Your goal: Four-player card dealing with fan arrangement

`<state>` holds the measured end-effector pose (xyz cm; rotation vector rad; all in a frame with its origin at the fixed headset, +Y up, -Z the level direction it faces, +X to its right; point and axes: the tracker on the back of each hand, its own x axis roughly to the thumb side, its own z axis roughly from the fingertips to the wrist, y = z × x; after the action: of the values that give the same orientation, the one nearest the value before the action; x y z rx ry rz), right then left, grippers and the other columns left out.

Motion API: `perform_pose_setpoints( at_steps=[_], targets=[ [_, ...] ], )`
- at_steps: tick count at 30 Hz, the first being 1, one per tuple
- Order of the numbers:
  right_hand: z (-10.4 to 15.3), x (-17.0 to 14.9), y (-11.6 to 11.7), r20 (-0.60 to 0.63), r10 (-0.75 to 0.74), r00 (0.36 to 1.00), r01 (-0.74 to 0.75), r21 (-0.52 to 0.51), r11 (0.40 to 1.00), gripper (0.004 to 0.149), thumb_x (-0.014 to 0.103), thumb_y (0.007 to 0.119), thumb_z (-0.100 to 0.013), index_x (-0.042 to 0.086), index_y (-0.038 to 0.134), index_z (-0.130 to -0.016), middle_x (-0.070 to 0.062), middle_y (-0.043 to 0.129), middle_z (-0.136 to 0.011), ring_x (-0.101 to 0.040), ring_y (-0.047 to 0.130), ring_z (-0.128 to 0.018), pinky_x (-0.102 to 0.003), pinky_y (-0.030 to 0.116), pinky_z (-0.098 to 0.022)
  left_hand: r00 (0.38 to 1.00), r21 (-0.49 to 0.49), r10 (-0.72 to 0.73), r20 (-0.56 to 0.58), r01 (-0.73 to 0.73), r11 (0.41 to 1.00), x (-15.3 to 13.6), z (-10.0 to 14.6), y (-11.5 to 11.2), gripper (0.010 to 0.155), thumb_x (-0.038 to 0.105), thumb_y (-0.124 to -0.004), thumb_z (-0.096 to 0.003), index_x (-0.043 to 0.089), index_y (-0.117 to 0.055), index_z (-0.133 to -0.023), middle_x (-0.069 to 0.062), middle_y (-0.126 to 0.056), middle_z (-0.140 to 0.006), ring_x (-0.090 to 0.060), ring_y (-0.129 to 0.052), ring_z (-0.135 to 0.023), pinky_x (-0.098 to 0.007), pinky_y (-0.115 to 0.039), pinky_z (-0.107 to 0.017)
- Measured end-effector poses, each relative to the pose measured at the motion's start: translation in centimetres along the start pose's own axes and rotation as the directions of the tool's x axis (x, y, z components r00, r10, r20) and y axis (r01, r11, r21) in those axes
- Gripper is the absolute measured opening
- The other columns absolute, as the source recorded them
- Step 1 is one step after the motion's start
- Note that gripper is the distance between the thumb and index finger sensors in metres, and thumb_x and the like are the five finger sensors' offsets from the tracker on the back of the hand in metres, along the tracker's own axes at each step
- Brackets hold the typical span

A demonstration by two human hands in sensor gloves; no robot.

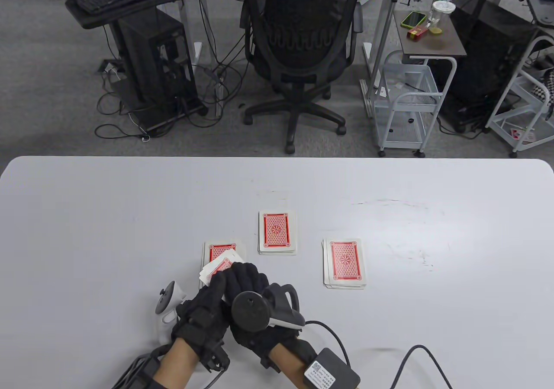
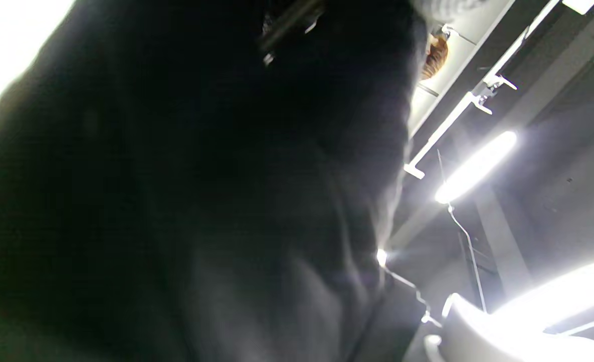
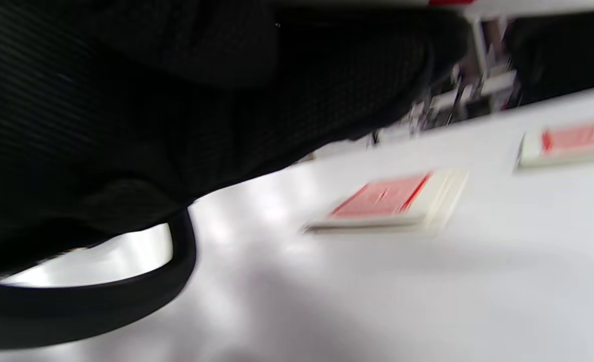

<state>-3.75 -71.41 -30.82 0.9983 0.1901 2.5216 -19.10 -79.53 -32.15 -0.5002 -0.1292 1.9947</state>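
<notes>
Being gripped by both hands' curled fingers [image 1: 242,274], the held cards [image 1: 216,270] are overlapping the left pile [image 1: 220,250], nearest.

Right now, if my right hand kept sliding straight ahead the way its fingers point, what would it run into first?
Your right hand points up-left over the held cards, so it would most likely meet the left pile first, just beyond the fingertips. Height above the table is unclear.
</notes>
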Motion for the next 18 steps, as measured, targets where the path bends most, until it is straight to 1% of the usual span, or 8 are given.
perform_pose_setpoints(
  at_steps=[3,4,7,10,12,13,15,18],
  targets=[
    [0.2,-1.1,-0.3,0.024,-0.096,0.995,0.094,0.062,0.994,0.089,0.029,0.075,-0.058,-0.005,0.008,-0.106,-0.034,0.006,-0.103,-0.065,0.010,-0.095,-0.072,0.022,-0.062,1.000,0.050,-0.018,-0.017,0.019,0.999,-0.1,0.0,0.1,0.068,0.047,-0.055,-0.0559,0.017,-0.028,-0.111,-0.013,-0.056,-0.110,-0.042,-0.082,-0.093,-0.049,-0.082,-0.062],
    [0.4,-1.5,-0.5,0.044,-0.136,0.990,0.132,0.081,0.988,0.094,0.037,0.076,-0.058,-0.005,0.006,-0.106,-0.035,0.004,-0.103,-0.065,0.008,-0.094,-0.072,0.022,-0.062,0.999,0.071,-0.014,-0.032,0.017,0.997,0.0,0.0,0.2,0.066,0.046,-0.056,-0.0563,0.018,-0.032,-0.111,-0.013,-0.058,-0.110,-0.043,-0.083,-0.092,-0.049,-0.082,-0.061],
    [0.9,-2.4,-1.1,0.060,-0.269,0.961,0.265,0.076,0.961,0.097,0.044,0.076,-0.057,-0.002,0.008,-0.108,-0.034,0.008,-0.104,-0.064,0.008,-0.094,-0.072,0.022,-0.062,0.998,0.106,-0.039,-0.054,0.045,0.993,0.2,0.0,0.3,0.061,0.044,-0.058,-0.0575,0.018,-0.038,-0.110,-0.011,-0.064,-0.108,-0.041,-0.087,-0.089,-0.049,-0.084,-0.059],
    [1.6,-3.6,-2.0,0.051,-0.403,0.914,0.404,-0.008,0.915,0.085,0.042,0.073,-0.060,0.000,0.019,-0.110,-0.034,0.017,-0.106,-0.064,0.018,-0.096,-0.071,0.028,-0.062,0.990,0.139,-0.132,-0.053,0.138,0.981,1.2,-0.1,0.2,0.059,0.043,-0.059,-0.0579,0.019,-0.041,-0.109,-0.009,-0.066,-0.107,-0.040,-0.087,-0.089,-0.049,-0.084,-0.058],
    [2.2,-4.5,-2.7,0.011,-0.479,0.878,0.477,-0.111,0.872,0.077,0.042,0.072,-0.061,0.002,0.030,-0.111,-0.033,0.027,-0.106,-0.064,0.031,-0.097,-0.070,0.037,-0.063,0.973,0.163,-0.226,-0.043,0.230,0.960,2.4,-0.2,-0.1,0.058,0.043,-0.060,-0.0580,0.020,-0.043,-0.108,-0.008,-0.067,-0.107,-0.040,-0.088,-0.089,-0.049,-0.084,-0.058],
    [2.5,-5.0,-3.0,-0.008,-0.508,0.862,0.499,-0.166,0.850,0.073,0.041,0.071,-0.061,0.003,0.035,-0.111,-0.033,0.032,-0.106,-0.064,0.037,-0.098,-0.070,0.041,-0.063,0.961,0.177,-0.275,-0.036,0.277,0.944,2.9,-0.2,-0.3,0.058,0.043,-0.061,-0.0579,0.021,-0.044,-0.108,-0.007,-0.067,-0.107,-0.040,-0.089,-0.088,-0.049,-0.084,-0.058],
    [3.2,-6.2,-3.5,-0.064,-0.602,0.796,0.563,-0.290,0.774,0.066,0.040,0.071,-0.061,0.002,0.046,-0.109,-0.031,0.047,-0.104,-0.061,0.056,-0.095,-0.067,0.054,-0.061,0.911,0.213,-0.411,-0.029,0.407,0.888,4.3,-0.4,-1.2,0.056,0.043,-0.062,-0.0578,0.022,-0.046,-0.108,-0.006,-0.068,-0.106,-0.039,-0.089,-0.087,-0.049,-0.084,-0.057],
    [3.7,-7.2,-3.5,-0.085,-0.711,0.698,0.659,-0.311,0.685,0.062,0.036,0.070,-0.062,0.002,0.048,-0.108,-0.032,0.050,-0.102,-0.061,0.060,-0.091,-0.065,0.061,-0.059,0.876,0.259,-0.482,-0.025,0.471,0.843,5.3,-0.7,-3.0,0.055,0.041,-0.063,-0.0580,0.023,-0.046,-0.107,-0.005,-0.066,-0.106,-0.039,-0.088,-0.087,-0.050,-0.083,-0.058]
  ],
)
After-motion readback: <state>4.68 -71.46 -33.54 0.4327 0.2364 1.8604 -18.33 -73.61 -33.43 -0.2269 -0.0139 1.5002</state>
